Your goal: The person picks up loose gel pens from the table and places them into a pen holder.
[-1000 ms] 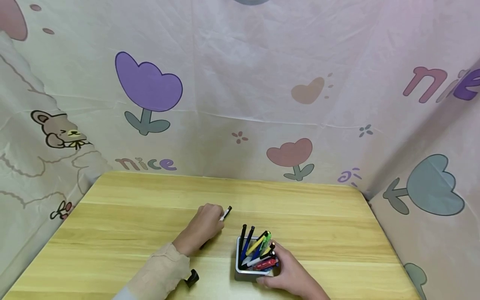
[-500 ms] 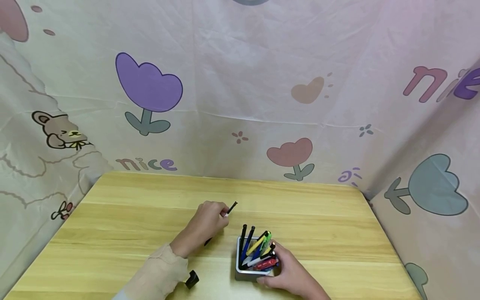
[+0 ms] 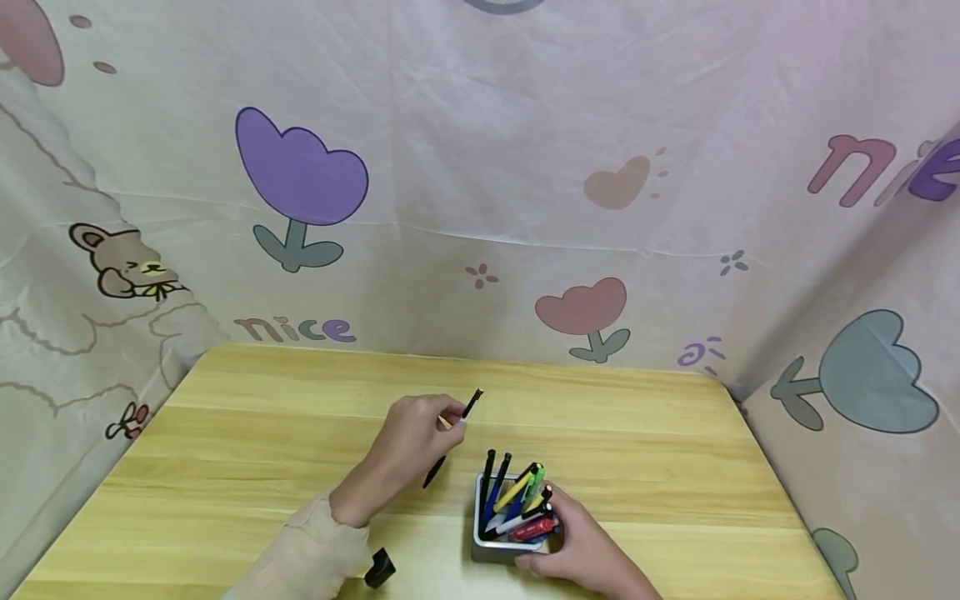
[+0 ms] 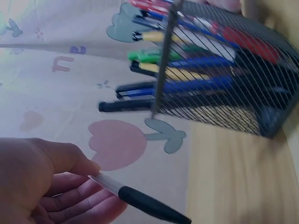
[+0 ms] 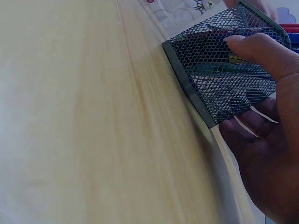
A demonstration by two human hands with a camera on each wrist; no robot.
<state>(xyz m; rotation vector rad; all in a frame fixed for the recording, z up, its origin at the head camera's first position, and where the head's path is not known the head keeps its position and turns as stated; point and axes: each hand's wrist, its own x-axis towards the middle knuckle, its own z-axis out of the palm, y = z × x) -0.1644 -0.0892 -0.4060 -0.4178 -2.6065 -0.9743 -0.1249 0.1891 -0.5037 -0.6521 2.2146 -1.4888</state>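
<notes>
My left hand [image 3: 420, 437] pinches a pen [image 3: 472, 403] between thumb and fingers, tilted above the table left of the pen holder. In the left wrist view this pen [image 4: 148, 204] has a white barrel and a black tip section. A square dark mesh pen holder [image 3: 495, 552] stands upright, with several pens [image 3: 517, 500] and markers leaning in it in black, blue, yellow, green, white and red. My right hand [image 3: 577, 546] grips the holder from its right side. The right wrist view shows the thumb and fingers around the mesh wall [image 5: 187, 88].
The wood-grain table [image 3: 637, 450] reaches back to a patterned cloth [image 3: 465, 167] that hangs behind and at both sides. A small black object [image 3: 380, 568] sits beside the left sleeve [image 3: 300, 554].
My left hand has lifted the pen slightly and shifted it right and away from me; more of the pen shows below the hand. My right hand and the holder have stayed put.
</notes>
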